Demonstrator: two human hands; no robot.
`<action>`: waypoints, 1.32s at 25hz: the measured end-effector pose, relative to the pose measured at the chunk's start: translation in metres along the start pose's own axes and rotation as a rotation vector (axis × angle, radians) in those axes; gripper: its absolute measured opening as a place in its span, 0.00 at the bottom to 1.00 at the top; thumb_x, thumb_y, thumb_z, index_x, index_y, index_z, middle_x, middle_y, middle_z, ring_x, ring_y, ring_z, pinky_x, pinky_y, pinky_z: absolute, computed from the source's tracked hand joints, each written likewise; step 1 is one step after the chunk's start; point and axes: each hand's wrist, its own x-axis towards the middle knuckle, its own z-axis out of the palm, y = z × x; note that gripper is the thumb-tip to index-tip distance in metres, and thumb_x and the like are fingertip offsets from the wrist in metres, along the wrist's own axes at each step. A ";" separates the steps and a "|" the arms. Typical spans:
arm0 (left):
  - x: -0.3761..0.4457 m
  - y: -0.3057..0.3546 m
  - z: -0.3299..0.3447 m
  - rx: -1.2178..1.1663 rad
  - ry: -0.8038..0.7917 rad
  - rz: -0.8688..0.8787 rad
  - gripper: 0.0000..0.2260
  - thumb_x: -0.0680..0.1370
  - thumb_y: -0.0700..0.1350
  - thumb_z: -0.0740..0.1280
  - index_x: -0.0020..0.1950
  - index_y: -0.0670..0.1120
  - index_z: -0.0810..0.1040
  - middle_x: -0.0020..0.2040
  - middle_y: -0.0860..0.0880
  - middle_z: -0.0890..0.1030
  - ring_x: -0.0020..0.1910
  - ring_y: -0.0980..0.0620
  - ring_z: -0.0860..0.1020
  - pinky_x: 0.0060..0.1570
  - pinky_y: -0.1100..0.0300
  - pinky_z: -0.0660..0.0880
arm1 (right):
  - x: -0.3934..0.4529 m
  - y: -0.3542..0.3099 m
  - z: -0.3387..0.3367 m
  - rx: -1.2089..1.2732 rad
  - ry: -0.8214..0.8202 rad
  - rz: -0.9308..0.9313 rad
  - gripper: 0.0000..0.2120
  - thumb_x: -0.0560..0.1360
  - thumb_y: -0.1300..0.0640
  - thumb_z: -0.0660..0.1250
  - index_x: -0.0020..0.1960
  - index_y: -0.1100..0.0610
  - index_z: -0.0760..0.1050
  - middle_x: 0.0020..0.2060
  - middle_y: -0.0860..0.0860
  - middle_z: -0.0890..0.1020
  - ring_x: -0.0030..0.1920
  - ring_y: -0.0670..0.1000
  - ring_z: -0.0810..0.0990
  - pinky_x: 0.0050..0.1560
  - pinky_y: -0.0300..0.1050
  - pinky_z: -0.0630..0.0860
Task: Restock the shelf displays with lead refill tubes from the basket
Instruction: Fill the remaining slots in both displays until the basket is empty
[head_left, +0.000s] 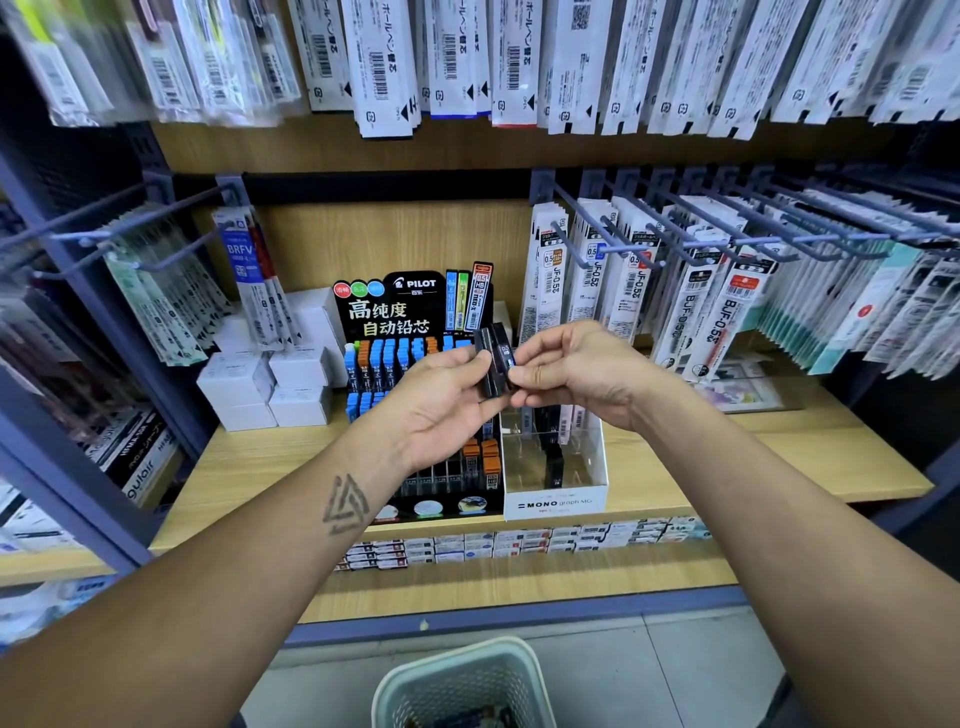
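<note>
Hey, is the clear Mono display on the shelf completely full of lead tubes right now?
No, the Mono display holds only a few dark tubes, with most of its clear compartments showing empty space.

Single head-worn wide-angle view, looking forward and down from close range at a wooden shelf (753, 462). Both forearms enter from the near edge and meet at centre frame, before the Pilot lead display (415, 312). Hanging refill packs (519, 52) fill the far top; a basket (462, 680) on the floor sits at the near bottom edge. Edges curve with lens distortion.
</note>
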 end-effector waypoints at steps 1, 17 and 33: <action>-0.001 0.000 0.001 0.009 -0.002 -0.002 0.13 0.83 0.33 0.59 0.67 0.30 0.71 0.62 0.31 0.79 0.63 0.38 0.79 0.58 0.48 0.80 | -0.001 -0.001 0.001 -0.028 -0.003 -0.001 0.13 0.71 0.71 0.74 0.54 0.69 0.77 0.38 0.63 0.84 0.36 0.56 0.86 0.38 0.41 0.84; 0.004 0.001 0.003 0.363 0.167 0.103 0.09 0.84 0.32 0.57 0.64 0.35 0.68 0.53 0.31 0.81 0.50 0.39 0.85 0.51 0.52 0.83 | 0.007 0.002 0.003 0.015 0.061 0.037 0.14 0.72 0.65 0.76 0.54 0.68 0.77 0.36 0.62 0.83 0.29 0.51 0.80 0.27 0.36 0.77; 0.002 0.013 -0.007 0.385 0.170 0.260 0.10 0.79 0.37 0.70 0.37 0.40 0.82 0.33 0.44 0.80 0.29 0.54 0.75 0.28 0.67 0.73 | 0.004 0.004 0.003 -0.085 -0.103 -0.069 0.06 0.75 0.64 0.72 0.51 0.62 0.79 0.37 0.57 0.83 0.29 0.49 0.79 0.35 0.40 0.75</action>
